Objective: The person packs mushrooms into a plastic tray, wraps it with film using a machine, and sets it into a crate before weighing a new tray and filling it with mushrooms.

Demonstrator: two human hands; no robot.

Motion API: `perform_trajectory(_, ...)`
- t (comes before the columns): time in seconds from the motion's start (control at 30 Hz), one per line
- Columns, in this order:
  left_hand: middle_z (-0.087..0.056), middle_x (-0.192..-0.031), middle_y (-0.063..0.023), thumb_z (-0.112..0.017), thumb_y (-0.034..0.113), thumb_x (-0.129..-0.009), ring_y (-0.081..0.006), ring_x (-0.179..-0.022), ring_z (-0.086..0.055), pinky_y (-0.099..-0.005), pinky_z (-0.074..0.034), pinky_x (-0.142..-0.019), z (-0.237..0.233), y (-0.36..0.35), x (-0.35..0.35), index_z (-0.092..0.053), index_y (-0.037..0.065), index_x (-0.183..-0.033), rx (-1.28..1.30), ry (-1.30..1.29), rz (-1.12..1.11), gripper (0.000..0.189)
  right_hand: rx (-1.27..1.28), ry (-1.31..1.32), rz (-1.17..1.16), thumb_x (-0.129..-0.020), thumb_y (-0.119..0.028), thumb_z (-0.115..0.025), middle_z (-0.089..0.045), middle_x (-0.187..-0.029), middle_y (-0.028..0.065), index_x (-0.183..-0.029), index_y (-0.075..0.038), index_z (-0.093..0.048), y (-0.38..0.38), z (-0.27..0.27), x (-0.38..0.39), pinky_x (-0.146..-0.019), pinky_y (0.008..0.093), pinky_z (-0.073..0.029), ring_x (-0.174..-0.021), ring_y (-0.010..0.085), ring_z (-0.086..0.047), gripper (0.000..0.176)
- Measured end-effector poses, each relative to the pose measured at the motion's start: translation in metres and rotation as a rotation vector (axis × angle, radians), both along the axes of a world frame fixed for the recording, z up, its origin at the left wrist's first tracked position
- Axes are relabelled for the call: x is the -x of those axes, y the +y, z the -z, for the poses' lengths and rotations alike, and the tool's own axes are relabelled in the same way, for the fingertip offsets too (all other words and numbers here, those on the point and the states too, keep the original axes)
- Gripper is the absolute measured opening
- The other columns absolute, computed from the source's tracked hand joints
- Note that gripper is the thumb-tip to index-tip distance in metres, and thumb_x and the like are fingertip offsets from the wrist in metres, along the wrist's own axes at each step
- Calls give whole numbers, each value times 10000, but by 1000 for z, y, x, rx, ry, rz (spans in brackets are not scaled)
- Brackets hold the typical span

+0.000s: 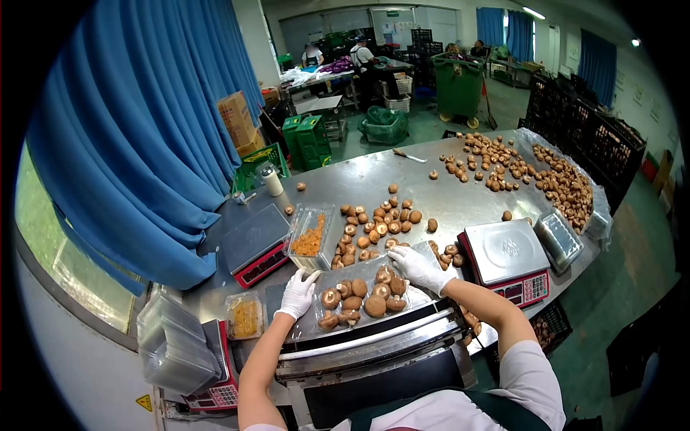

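Two clear trays of brown mushrooms lie side by side in front of me, the left tray [341,304] and the right tray [386,293]. Clear plastic film [305,327] spreads over and around them on the wrapping machine [366,359]. White gloves cover both hands. My left hand [297,294] pinches the film at the left tray's upper left. My right hand [418,269] is beyond the right tray's upper right corner, fingers closed at the film's far edge. Loose mushrooms [381,224] lie just past the film.
Red scales stand left [255,248] and right [507,255] on the steel table [345,176]. A clear box [309,233] holds orange pieces. Stacked empty trays [176,341] are at lower left. A mushroom heap [564,183] and a knife [410,155] lie farther back.
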State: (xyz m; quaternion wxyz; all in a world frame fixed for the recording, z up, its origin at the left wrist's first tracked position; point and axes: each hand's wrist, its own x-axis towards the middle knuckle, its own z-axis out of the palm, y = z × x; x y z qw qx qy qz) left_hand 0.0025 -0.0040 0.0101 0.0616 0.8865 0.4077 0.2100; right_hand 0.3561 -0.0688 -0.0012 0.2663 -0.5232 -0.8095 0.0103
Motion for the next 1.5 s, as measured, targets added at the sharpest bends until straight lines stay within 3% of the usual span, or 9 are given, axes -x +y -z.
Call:
perform_trajectory(0.4,-355,-1339,-235,-523,145,-856,-395,-1207,-397,-400,-344,-1022,4,0,9,-587,173,-1168,132,-38,97,320,93,164,-90,-859,-83,-504,-558,-1121,171,-1090,9,-550,-18,-16,0,-869,363,-452,-1033,341,-544,253)
perform_trajectory(0.5,-368,-1337,-220,-500,145,-869,-364,-1216,-400,-372,-331,-1028,6,-2,13,-610,130,-1122,198,-154,165,276,204,393,-15,-944,-243,-432,-614,-989,184,-1098,-16,-550,-29,-25,5,-829,371,-454,-937,344,-586,299)
perform_trajectory(0.6,-494,-1212,-204,-472,156,-888,-320,-1156,-476,-354,-368,-982,-6,-18,17,-623,69,-1069,374,-369,215,251,514,512,95,-947,-255,-425,-625,-931,171,-1074,-11,-565,-46,-56,13,-769,353,-453,-857,275,-595,308)
perform_trajectory(0.77,-625,-788,8,-442,234,-932,-87,-589,-557,-224,-444,-536,-3,-20,30,-643,71,-946,846,-431,-49,259,827,885,274,-905,-264,-516,-637,-809,66,-990,7,-630,-39,-30,13,-711,294,-447,-744,129,-540,307)
perform_trajectory(0.9,-605,-783,31,-482,264,-919,-93,-620,-564,-233,-482,-577,-27,-38,18,-617,107,-925,1186,-676,-369,207,739,969,325,-880,-223,-528,-640,-798,64,-943,-9,-643,-40,-25,15,-671,286,-474,-701,120,-562,251)
perform_trajectory(1.17,-598,-769,-15,-582,200,-882,-103,-632,-569,-220,-473,-547,-11,-42,29,-601,53,-955,1207,-836,-310,166,384,444,460,-839,-303,-555,-647,-882,193,-944,-33,-622,-59,-39,26,-773,402,-488,-858,361,-615,298)
perform_trajectory(1.27,-600,-750,-18,-592,208,-875,-99,-629,-565,-223,-468,-521,-9,-49,31,-604,52,-943,1026,-786,-349,171,750,597,426,-888,-331,-496,-643,-784,199,-922,0,-627,-65,-60,22,-718,371,-501,-765,318,-649,358)
perform_trajectory(1.3,-598,-747,-17,-592,248,-876,-93,-616,-561,-224,-460,-502,-13,-51,30,-610,60,-926,1047,-773,-393,196,653,411,363,-906,-397,-454,-666,-728,129,-957,10,-636,-59,-45,14,-646,345,-506,-646,197,-653,449)
perform_trajectory(1.5,-587,-711,-18,-544,339,-900,-103,-518,-551,-212,-452,-463,-29,-66,21,-594,80,-868,1205,-556,-455,266,904,581,376,-915,-463,-445,-647,-683,123,-865,29,-642,-67,-71,19,-532,312,-487,-554,190,-609,532)
